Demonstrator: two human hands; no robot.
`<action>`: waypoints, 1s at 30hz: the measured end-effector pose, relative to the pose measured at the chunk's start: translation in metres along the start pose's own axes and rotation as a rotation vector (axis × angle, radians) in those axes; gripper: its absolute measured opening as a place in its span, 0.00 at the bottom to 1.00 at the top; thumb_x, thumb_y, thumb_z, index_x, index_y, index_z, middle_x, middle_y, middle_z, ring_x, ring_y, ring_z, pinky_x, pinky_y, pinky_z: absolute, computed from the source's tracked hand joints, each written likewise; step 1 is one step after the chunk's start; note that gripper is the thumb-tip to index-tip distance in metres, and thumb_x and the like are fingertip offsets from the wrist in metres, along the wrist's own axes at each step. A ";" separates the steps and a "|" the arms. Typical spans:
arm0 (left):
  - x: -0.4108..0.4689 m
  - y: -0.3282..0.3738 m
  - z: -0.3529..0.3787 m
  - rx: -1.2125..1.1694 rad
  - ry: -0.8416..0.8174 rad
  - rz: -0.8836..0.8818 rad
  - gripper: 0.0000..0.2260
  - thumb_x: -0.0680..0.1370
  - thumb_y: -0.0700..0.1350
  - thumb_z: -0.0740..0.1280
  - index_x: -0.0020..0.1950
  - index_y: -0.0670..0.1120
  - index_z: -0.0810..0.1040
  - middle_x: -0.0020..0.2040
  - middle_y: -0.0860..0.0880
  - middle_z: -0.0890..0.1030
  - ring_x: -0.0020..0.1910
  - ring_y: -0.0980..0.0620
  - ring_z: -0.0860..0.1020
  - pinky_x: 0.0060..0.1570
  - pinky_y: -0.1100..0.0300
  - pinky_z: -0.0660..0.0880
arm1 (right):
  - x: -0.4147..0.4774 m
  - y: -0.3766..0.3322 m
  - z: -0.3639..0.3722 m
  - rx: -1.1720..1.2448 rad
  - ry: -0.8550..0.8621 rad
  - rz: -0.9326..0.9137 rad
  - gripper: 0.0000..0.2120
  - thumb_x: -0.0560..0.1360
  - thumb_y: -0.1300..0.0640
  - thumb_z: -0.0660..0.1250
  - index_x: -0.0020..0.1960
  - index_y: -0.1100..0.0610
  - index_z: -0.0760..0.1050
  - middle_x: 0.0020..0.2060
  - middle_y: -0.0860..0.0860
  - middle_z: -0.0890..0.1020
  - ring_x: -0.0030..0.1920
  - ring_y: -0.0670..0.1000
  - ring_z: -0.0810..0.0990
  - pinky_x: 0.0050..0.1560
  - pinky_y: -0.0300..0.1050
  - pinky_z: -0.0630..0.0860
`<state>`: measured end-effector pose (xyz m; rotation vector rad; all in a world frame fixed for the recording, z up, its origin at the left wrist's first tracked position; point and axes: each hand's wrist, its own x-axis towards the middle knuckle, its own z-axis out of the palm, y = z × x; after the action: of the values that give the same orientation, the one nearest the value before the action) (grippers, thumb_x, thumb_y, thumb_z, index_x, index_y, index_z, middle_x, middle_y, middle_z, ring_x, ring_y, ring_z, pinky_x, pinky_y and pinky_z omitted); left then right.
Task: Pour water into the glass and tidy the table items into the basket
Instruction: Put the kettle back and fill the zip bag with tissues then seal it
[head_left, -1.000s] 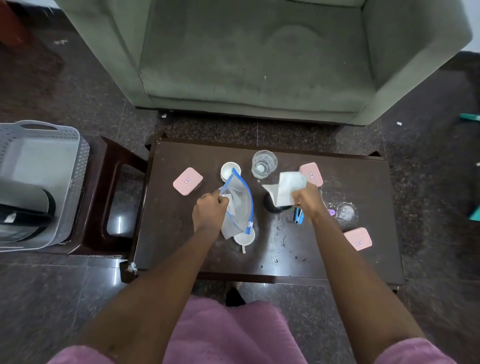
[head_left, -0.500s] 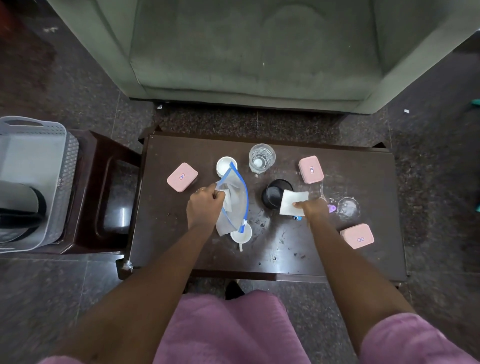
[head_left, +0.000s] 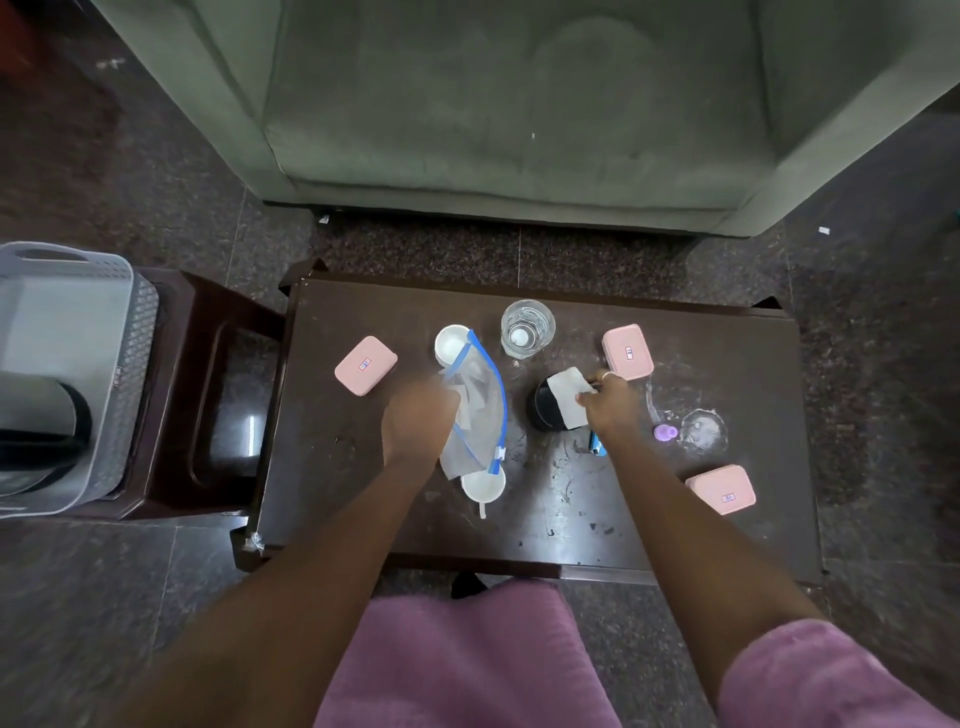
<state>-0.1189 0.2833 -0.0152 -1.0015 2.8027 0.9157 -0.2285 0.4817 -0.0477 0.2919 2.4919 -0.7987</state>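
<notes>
On the dark wooden table (head_left: 363, 499), my left hand (head_left: 418, 418) grips a clear zip bag with a blue seal (head_left: 478, 410), held upright over a white cup (head_left: 483, 486). My right hand (head_left: 608, 402) pinches a white paper napkin (head_left: 569, 397) above a black round object (head_left: 543, 415). A glass with water (head_left: 527, 327) stands at the back of the table, beside a second white cup (head_left: 451, 343). Three pink boxes lie at the left (head_left: 365, 365), the back right (head_left: 627, 352) and the front right (head_left: 721, 488). The grey basket (head_left: 72, 374) sits on a stool to the left.
A green sofa (head_left: 519, 104) stands behind the table. A purple cap (head_left: 665, 432), a clear lid (head_left: 704, 430) and a blue item (head_left: 597, 444) lie right of my right hand. A dark kettle (head_left: 47, 431) rests in the basket. The brown stool (head_left: 208, 395) adjoins the table.
My right hand lowered the napkin from up in the air to just over the black object. My left hand kept hold of the zip bag and shifted slightly.
</notes>
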 end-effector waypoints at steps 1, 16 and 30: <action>0.000 0.000 0.001 -0.001 0.003 0.001 0.09 0.73 0.38 0.62 0.44 0.36 0.79 0.33 0.35 0.76 0.33 0.38 0.74 0.34 0.53 0.70 | 0.002 -0.001 0.003 -0.068 0.003 -0.020 0.15 0.74 0.66 0.63 0.59 0.61 0.76 0.55 0.61 0.81 0.56 0.61 0.78 0.49 0.43 0.70; -0.001 0.000 0.010 -0.069 0.000 0.004 0.13 0.75 0.39 0.63 0.57 0.40 0.80 0.32 0.37 0.78 0.30 0.44 0.73 0.36 0.54 0.75 | 0.021 -0.007 0.037 -0.422 -0.052 0.104 0.14 0.77 0.60 0.61 0.61 0.64 0.72 0.59 0.62 0.77 0.60 0.62 0.76 0.57 0.54 0.74; -0.004 -0.008 0.014 -0.023 0.014 0.025 0.08 0.73 0.38 0.61 0.40 0.36 0.78 0.31 0.37 0.75 0.31 0.40 0.72 0.34 0.52 0.72 | 0.032 -0.006 0.060 -0.654 -0.070 -0.019 0.14 0.75 0.66 0.60 0.61 0.63 0.72 0.60 0.60 0.76 0.60 0.62 0.76 0.54 0.53 0.74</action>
<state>-0.1137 0.2883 -0.0297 -0.9818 2.8293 0.9491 -0.2341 0.4430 -0.1036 0.0063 2.5295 0.0276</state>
